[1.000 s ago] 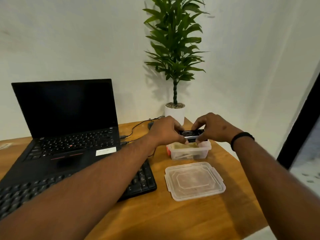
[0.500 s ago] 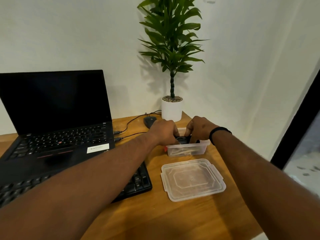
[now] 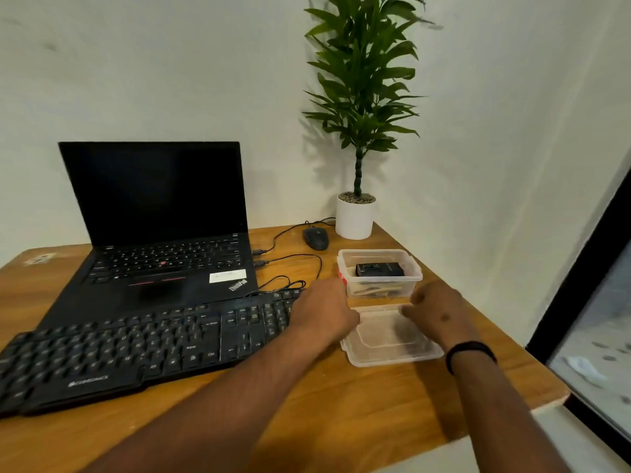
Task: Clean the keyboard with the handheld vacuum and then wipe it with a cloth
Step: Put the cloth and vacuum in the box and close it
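Nearest on the wooden desk (image 3: 358, 407), both forearms reach forward to the clear plastic lid (image 3: 389, 339). The left hand (image 3: 324, 319) grips the lid's left edge with curled fingers, and the right hand (image 3: 437, 308) curls over its far right edge (a black band sits on that wrist). Left of them lies the black keyboard (image 3: 129, 349). Just beyond the lid, the open clear container (image 3: 379, 273) holds the small black handheld vacuum (image 3: 379, 269). Farther back stand a laptop (image 3: 160, 227), a mouse (image 3: 316, 237) and a potted plant (image 3: 356, 131).
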Demonstrator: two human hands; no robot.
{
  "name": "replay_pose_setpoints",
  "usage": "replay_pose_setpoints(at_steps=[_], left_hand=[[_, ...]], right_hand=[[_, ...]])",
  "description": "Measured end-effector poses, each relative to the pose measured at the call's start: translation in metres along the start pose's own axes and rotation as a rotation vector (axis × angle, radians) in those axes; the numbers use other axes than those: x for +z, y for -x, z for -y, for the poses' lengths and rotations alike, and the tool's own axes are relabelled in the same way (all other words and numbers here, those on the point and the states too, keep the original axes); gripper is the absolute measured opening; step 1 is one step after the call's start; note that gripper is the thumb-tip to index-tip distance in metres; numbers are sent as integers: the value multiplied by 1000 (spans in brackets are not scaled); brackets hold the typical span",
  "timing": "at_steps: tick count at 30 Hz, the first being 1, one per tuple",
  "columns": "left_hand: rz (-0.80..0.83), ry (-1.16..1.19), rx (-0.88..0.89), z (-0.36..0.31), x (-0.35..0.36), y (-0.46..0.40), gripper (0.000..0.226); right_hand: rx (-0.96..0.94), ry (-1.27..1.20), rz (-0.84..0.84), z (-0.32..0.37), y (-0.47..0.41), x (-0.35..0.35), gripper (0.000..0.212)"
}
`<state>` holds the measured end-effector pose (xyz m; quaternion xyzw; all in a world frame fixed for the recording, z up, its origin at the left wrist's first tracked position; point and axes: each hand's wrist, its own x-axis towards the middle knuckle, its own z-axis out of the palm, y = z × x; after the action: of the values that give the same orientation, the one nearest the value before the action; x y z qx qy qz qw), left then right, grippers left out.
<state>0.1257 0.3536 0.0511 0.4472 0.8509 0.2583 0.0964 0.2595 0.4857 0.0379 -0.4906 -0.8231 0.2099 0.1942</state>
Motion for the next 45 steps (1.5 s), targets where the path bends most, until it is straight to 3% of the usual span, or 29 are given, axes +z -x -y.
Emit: replay_pose_setpoints(at_steps=[3, 8, 11, 15, 20, 23, 28, 33, 39, 45], left_hand=[[76, -33, -72, -4, -2, 11, 22], [146, 238, -198, -2, 8, 17, 6], [139, 426, -241, -2, 3, 29, 12], [57, 705, -229, 0, -14, 46, 35], [-17, 970, -239, -2, -23, 46, 42], [-119, 956, -234, -4, -20, 24, 34], [-286, 852, -235, 2, -9, -34, 26], [-362, 739, -261, 9, 4, -77, 19], [-303, 727, -336, 11, 15, -96, 17], [-269, 850, -379, 15, 13, -99, 26]], right_hand=[[97, 123, 4, -2, 12, 1, 18], [135, 134, 10, 1, 27, -1, 24], [149, 55, -21, -3, 32, 0, 37], [135, -234, -147, -5, 46, -20, 66], [105, -596, -198, 5, 45, -38, 38], [29, -579, -248, 3, 21, -29, 18], [-44, -497, -207, 4, -25, -11, 32], [-65, -339, -221, 11, -63, 6, 28], [24, -277, -317, 5, -79, 27, 33], [22, -412, -362, -1, -79, 37, 29]])
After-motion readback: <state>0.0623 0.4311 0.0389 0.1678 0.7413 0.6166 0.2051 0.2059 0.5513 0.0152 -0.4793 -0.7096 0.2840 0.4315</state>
